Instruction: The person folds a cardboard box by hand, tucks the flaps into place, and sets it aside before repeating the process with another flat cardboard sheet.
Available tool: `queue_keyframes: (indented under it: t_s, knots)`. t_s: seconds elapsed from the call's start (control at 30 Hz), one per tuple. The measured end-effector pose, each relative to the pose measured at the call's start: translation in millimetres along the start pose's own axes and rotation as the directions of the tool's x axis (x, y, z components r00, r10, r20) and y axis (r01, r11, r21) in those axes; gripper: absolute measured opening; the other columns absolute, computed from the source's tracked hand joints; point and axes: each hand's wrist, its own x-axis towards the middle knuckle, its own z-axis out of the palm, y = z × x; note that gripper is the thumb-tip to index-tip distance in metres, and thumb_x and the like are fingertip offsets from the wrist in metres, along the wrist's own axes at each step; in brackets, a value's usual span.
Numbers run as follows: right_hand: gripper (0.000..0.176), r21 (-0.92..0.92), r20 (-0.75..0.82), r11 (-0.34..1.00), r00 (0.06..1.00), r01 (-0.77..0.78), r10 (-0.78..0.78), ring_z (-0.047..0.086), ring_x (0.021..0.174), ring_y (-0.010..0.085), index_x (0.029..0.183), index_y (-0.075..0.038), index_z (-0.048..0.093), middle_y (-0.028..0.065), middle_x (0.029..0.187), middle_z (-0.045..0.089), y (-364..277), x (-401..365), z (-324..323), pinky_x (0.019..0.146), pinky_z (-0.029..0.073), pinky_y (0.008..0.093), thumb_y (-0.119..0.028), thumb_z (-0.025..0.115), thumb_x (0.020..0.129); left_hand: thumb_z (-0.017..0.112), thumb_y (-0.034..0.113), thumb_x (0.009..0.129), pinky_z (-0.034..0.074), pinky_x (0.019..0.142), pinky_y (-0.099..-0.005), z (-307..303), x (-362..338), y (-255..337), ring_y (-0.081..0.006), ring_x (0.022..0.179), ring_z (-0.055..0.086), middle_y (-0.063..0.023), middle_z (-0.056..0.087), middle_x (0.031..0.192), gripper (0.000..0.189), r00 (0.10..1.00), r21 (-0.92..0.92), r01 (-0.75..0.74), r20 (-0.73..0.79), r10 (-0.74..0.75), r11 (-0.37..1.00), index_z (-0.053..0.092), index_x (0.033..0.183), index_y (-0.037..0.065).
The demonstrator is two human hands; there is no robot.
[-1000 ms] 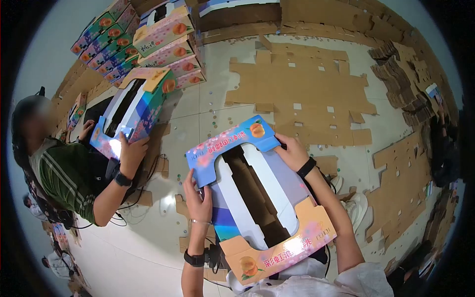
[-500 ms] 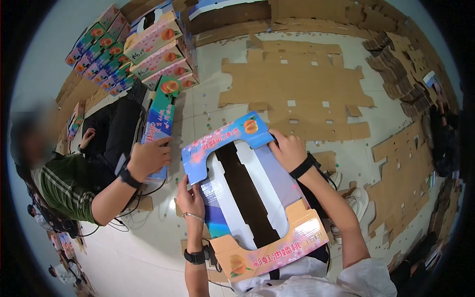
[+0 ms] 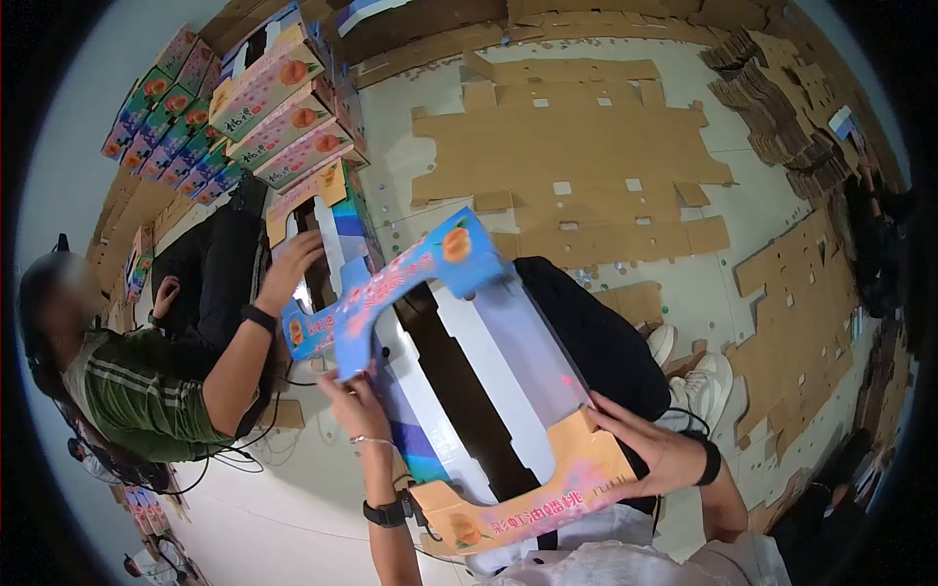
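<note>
Shifts right hand [image 3: 645, 449] to near orange end of peach carton [image 3: 489, 366], gripping it; clamps left hand [image 3: 357, 410] on left edge, along near-far long axis.

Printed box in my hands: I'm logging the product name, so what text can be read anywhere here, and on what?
"彩虹油蟠桃": small, on the orange near flap of the printed box.
Too blurred to read: pink characters on the blue far flap.
Too small to read: dark characters on the stacked boxes.
</note>
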Motion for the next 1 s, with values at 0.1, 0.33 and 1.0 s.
queue_keyframes:
  t_s: [0.1,0.33,1.0]
  knots:
    - [0.098,-0.009,-0.034,0.999,0.999,0.032,-0.032,0.015,0.140,0.0347,0.145,0.000,0.013,0.0258,0.150,0.004,6,-10,16,0.111,0.021,0.0397,-0.043,0.070,0.078,0.042,0.010,0.095,0.047,0.054,-0.0333,-9,8,10,-0.0221,0.059,0.062,-0.0161,0.065,0.074,0.013,1.000,0.046,-0.021,0.005,0.021,0.999,0.040,0.104,0.001]
    - [0.061,0.200,-0.396,0.976,0.918,0.082,0.004,0.037,0.127,0.0282,0.131,0.001,0.046,0.0172,0.136,0.037,9,1,21,0.106,0.028,0.0380,-0.025,0.068,0.080,0.048,0.010,0.093,0.046,0.061,-0.0245,-46,-22,7,-0.0116,0.075,0.053,-0.0083,0.055,0.084,0.012,0.967,-0.158,0.096,0.247,-0.055,0.983,0.050,0.088,-0.001]
    - [0.011,-0.301,-0.422,0.922,0.833,0.244,-0.358,0.052,0.070,0.0243,0.080,-0.001,0.061,0.0084,0.079,0.056,1,63,13,0.066,0.042,0.0341,-0.011,0.059,0.084,0.036,0.025,0.087,0.032,0.067,-0.0300,-84,-116,-6,-0.0201,0.070,0.039,-0.0130,0.045,0.070,0.033,0.931,-0.749,0.248,0.359,0.062,0.614,0.049,0.069,0.000]
